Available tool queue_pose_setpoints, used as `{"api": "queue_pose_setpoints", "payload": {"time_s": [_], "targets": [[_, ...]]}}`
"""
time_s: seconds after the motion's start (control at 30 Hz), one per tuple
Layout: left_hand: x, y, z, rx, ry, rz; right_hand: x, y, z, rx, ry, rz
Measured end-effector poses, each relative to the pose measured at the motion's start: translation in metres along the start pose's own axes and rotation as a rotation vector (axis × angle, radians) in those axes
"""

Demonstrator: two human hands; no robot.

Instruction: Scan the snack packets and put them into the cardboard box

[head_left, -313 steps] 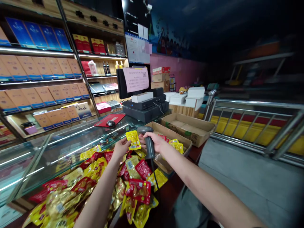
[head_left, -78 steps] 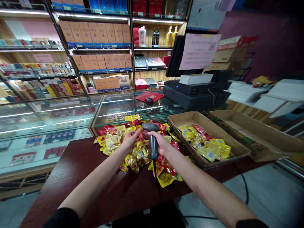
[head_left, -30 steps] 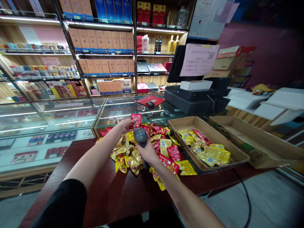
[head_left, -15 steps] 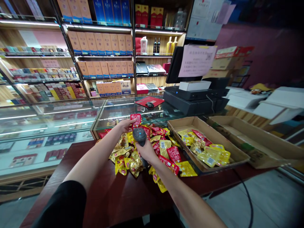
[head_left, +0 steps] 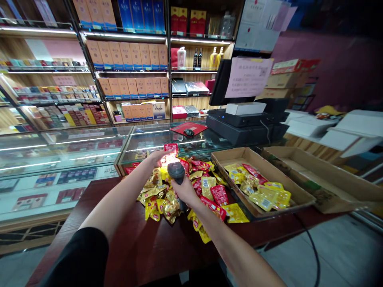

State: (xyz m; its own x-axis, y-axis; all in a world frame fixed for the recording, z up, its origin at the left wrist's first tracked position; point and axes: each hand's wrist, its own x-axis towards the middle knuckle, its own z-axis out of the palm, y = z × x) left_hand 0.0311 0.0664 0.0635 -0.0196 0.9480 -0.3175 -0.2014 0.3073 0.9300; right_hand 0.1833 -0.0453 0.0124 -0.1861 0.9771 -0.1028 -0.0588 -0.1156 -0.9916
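My left hand (head_left: 158,158) pinches a red snack packet (head_left: 170,148) upright above the heap, its lower part washed out by bright light. Closed around the handle of a black barcode scanner (head_left: 176,171) is my right hand (head_left: 186,192). The scanner's head points at the packet, a short gap away, and its beam is lit. Beneath both hands spreads a pile of gold, yellow and red snack packets (head_left: 208,186) on the dark red wooden counter (head_left: 131,247).
Right of the pile stands an open cardboard box (head_left: 287,196) holding several packets, with another cardboard box (head_left: 344,195) beside it. Behind are a glass display case (head_left: 143,137), a computer mouse (head_left: 188,132) on a red mat, and a monitor (head_left: 220,81). A black cable (head_left: 312,243) hangs at right.
The scanner's light has come on and shines brightly on the red packet and my left fingertips. Both hands stay in nearly the same place.
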Motion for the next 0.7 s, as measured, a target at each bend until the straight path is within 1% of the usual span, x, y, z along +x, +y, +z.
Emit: {"api": "queue_pose_setpoints", "payload": {"time_s": [0.13,0.2,0.27,0.33,0.37,0.4,0.5,0.57,0.63,0.7], "targets": [[-0.003,0.002,0.001,0.030,0.004,-0.059,-0.002,0.002,0.002,-0.026,-0.007,0.004],[-0.004,0.001,0.000,0.034,0.004,-0.070,-0.002,-0.001,0.001,-0.011,-0.012,-0.024],[-0.005,-0.002,0.000,0.037,0.015,-0.077,0.001,-0.011,-0.005,-0.002,0.028,-0.102],[-0.009,-0.006,-0.001,0.043,0.026,-0.091,0.011,-0.025,-0.016,0.018,0.087,-0.157],[-0.011,-0.009,-0.002,0.047,0.024,-0.099,0.018,-0.034,-0.022,0.043,0.105,-0.128],[-0.013,-0.011,-0.002,0.051,0.015,-0.107,0.026,-0.043,-0.029,0.085,0.074,-0.048],[-0.018,-0.016,-0.003,0.044,-0.026,-0.112,0.053,-0.065,-0.049,0.263,-0.137,0.283],[-0.019,-0.018,-0.002,0.038,-0.065,-0.114,0.068,-0.072,-0.059,0.362,-0.274,0.364],[-0.018,-0.019,0.001,0.029,-0.090,-0.123,0.078,-0.075,-0.066,0.377,-0.313,0.393],[-0.016,-0.019,0.006,0.028,-0.114,-0.117,0.082,-0.075,-0.073,0.348,-0.305,0.408]]}}
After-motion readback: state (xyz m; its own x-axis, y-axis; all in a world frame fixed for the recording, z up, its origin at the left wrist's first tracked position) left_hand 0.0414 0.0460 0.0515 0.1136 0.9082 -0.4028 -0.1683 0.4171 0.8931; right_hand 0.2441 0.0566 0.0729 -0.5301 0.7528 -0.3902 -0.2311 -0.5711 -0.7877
